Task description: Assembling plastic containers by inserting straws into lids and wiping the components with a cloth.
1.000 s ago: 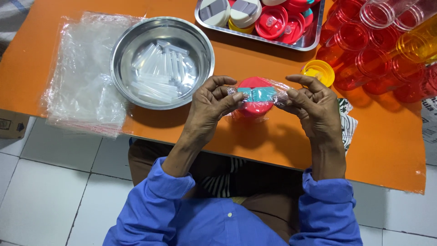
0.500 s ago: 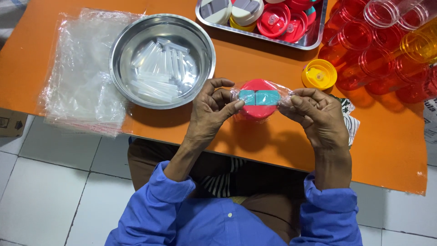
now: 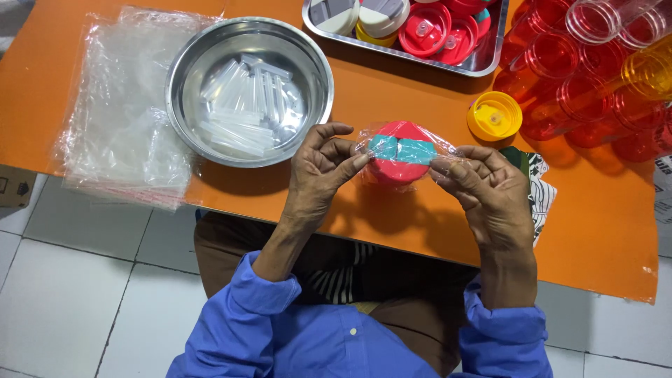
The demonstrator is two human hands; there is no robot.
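Both my hands hold a red round lid with a teal flap, wrapped in a clear plastic bag, just above the orange table. My left hand pinches the bag at the lid's left edge. My right hand grips the bag at the right edge. A steel bowl holding several clear plastic tubes sits to the left of my left hand.
A stack of clear plastic bags lies at the table's left end. A steel tray of red, white and yellow lids stands at the back. A yellow lid and several red and yellow transparent cups fill the right side.
The wrapped lid has shifted slightly up and right between my hands; my fingers have adjusted their hold on the bag.
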